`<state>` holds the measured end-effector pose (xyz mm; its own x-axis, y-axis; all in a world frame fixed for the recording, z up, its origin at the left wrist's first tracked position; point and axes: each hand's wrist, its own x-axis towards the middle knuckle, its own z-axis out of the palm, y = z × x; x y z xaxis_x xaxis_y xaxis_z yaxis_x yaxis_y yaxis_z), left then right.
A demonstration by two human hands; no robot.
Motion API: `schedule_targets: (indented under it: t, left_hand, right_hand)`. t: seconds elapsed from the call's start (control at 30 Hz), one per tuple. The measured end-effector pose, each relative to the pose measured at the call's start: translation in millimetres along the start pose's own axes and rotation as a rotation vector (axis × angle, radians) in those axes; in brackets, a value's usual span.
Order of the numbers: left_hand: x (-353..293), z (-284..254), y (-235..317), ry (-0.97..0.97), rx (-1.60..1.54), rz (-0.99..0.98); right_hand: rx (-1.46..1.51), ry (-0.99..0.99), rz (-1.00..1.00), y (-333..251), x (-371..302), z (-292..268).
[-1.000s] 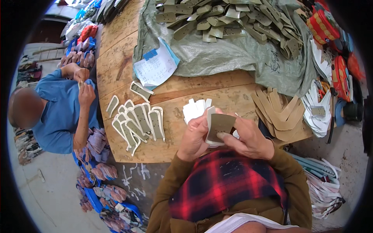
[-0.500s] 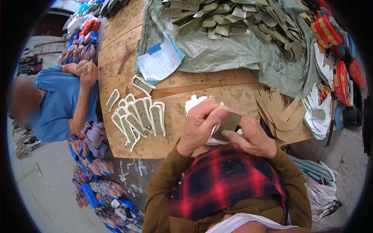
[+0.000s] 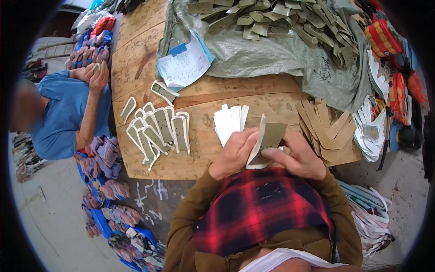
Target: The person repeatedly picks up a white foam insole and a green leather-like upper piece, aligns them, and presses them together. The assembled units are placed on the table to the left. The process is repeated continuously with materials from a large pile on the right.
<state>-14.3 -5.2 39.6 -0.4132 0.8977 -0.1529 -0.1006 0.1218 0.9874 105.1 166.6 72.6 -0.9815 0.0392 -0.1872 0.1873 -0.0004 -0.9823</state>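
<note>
In front of my lap I hold an olive curved panel [image 3: 275, 134] with a white strip [image 3: 257, 144] along its left edge and bottom. My left hand [image 3: 234, 153] is closed at the strip, fingers bent against it. On the other side my right hand [image 3: 302, 156] grips the panel, its thumb pressed on the olive face and its fingers partly hidden behind. Just beyond my left hand lies a fan of white strips [image 3: 230, 121]. Farther left, several olive panels with white edging [image 3: 164, 128] overlap in a cluster on the wooden table [image 3: 199, 161].
Loose olive panels [image 3: 258, 17] are heaped on a grey-green woven sheet [image 3: 258, 59]. Clipped papers [image 3: 185, 65] lie at its left corner. Brown V-shaped pieces [image 3: 327, 131] and white pieces [image 3: 368, 131] sit to the right. Across the left edge works a person in blue [image 3: 72, 113].
My left hand has moved down along the panel, uncovering its upper white edge and the white strips behind. The panel stands more upright. The other person's hands have shifted slightly.
</note>
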Motion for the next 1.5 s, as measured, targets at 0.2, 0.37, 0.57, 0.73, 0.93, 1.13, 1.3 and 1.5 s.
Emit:
schedule_targets:
  t: [0.2, 0.37, 0.57, 0.73, 0.93, 1.13, 1.3, 1.5]
  left_hand:
    - [-6.1, 3.7, 16.2, 0.035, -0.243, -0.129]
    - [1.2, 4.2, -4.2, 0.12, 0.343, 0.273]
    - [12.5, -6.7, 24.3, -0.077, 0.295, -0.073]
    - [10.6, -9.9, 7.5, 0.167, 0.48, 0.393]
    - [6.7, -7.5, 1.0, 0.266, 0.606, 0.64]
    - [-0.8, -3.6, -6.5, 0.315, 0.729, 0.62]
    - [3.1, 5.6, -7.3, 0.32, 0.758, 0.552]
    - [10.1, 13.6, -26.4, 0.391, 0.744, 0.521]
  right_hand:
    - [0.076, 0.129, 0.023, 2.4, -0.3, 7.4]
    - [-0.117, 0.117, -0.047, 9.6, -1.4, 6.0]
    - [-0.605, 0.178, -0.315, 18.9, 4.4, 5.2]
    - [0.285, 0.404, -0.176, 6.9, 6.3, 12.6]
    - [0.372, 0.225, 0.133, 32.3, 13.8, -2.3]
    - [0.182, 0.462, -0.008, 28.8, 17.9, 15.3]
    - [-0.044, 0.549, -0.046, 24.2, 16.6, 26.7]
    - [0.005, 0.576, -0.089, 16.2, 19.7, 30.5]
